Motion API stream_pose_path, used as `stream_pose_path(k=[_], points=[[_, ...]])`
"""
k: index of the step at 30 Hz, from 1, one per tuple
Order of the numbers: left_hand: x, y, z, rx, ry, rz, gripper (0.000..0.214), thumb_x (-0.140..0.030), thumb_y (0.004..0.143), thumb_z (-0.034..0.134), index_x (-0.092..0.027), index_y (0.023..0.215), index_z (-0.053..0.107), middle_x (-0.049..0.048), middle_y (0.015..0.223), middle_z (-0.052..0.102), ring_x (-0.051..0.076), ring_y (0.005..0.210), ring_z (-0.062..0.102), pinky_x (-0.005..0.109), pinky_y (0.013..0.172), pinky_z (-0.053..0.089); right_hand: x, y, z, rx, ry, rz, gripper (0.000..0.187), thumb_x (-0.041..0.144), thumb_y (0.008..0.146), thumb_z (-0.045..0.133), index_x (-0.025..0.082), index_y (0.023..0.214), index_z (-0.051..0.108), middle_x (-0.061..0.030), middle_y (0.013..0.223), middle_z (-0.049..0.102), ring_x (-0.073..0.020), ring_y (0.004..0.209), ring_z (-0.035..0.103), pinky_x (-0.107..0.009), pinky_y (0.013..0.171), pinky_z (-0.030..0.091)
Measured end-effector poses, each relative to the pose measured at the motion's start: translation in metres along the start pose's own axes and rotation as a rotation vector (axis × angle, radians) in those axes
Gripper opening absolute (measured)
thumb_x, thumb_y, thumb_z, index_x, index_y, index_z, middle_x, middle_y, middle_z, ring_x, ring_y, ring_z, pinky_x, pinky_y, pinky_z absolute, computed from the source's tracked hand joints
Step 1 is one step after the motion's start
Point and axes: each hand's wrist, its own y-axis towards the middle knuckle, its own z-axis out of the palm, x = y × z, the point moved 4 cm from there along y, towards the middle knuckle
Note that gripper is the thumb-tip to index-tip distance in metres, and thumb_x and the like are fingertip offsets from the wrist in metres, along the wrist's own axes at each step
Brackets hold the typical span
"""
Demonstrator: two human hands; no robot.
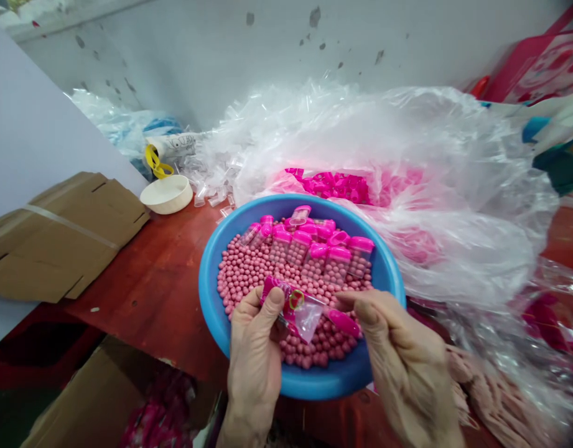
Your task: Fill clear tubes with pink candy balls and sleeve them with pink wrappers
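Over a round blue plastic basin (210, 311), the left hand (253, 364) and the right hand (405, 354) are held close together at the near side, backs turned up. The left hand's fingers (270, 303) are pressed together with the thumb on top, pinching a small clear plastic vial with a magenta end (305, 317). Its long axis tilts from the pinch at the left down toward the near right, and its clear end points toward the right hand, which is slightly nearer that end. The right hand's fingers (358, 305) curl inward, apparently pinching a slim magenta plastic piece (343, 323), though the exact grip is partly hidden. Its tip lies just beside the vial. Below both hands, pink beads (249, 269) fill the basin, with clear pink-capped vials (298, 247) standing among them on the far side. The basin sits on a red wooden surface (146, 298), beside a crumpled clear plastic bag (454, 186) holding magenta pieces on the right, with a flattened brown cardboard sheet (57, 242) on the left.
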Motion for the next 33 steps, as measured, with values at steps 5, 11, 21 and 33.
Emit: stream_pose_path(k=[5, 11, 21, 33], points=[[0.001, 0.004, -0.003, -0.101, -0.129, -0.089, 0.02, -0.024, 0.06, 0.085, -0.018, 0.074, 0.073, -0.0005, 0.071, 0.072, 0.01, 0.059, 0.064, 0.014, 0.048, 0.047, -0.026, -0.004, -0.012, 0.141, -0.296, -0.174, 0.039, 0.048, 0.087, 0.055, 0.017, 0.109, 0.061, -0.0097, 0.1, 0.069, -0.025, 0.091, 0.064, -0.036, 0.072, 0.054], [0.001, 0.003, -0.003, -0.171, -0.179, -0.113, 0.007, -0.014, 0.079, 0.07, -0.015, 0.072, 0.072, 0.0025, 0.074, 0.074, 0.012, 0.063, 0.067, 0.018, 0.057, 0.055, -0.03, -0.001, 0.01, 0.281, -0.292, -0.076, 0.023, 0.025, 0.093, 0.044, 0.021, 0.084, 0.065, -0.0049, 0.084, 0.067, -0.0217, 0.078, 0.063, -0.038, 0.072, 0.051], [-0.003, 0.003, 0.002, -0.233, -0.196, -0.132, 0.024, -0.006, 0.087, 0.056, -0.015, 0.07, 0.071, 0.0035, 0.068, 0.074, 0.012, 0.057, 0.068, 0.017, 0.048, 0.054, -0.033, 0.01, 0.034, 0.215, -0.199, 0.132, 0.007, 0.023, 0.085, 0.054, 0.021, 0.083, 0.061, -0.004, 0.076, 0.067, -0.0202, 0.065, 0.062, -0.032, 0.06, 0.046], [-0.006, 0.003, 0.004, -0.25, -0.2, -0.098, 0.033, -0.007, 0.089, 0.052, -0.015, 0.065, 0.072, 0.002, 0.063, 0.073, 0.011, 0.054, 0.068, 0.016, 0.047, 0.054, -0.027, 0.007, 0.023, 0.264, 0.09, 0.269, 0.015, 0.033, 0.094, 0.046, 0.023, 0.088, 0.055, -0.0009, 0.076, 0.066, -0.0134, 0.06, 0.06, -0.024, 0.058, 0.051]])
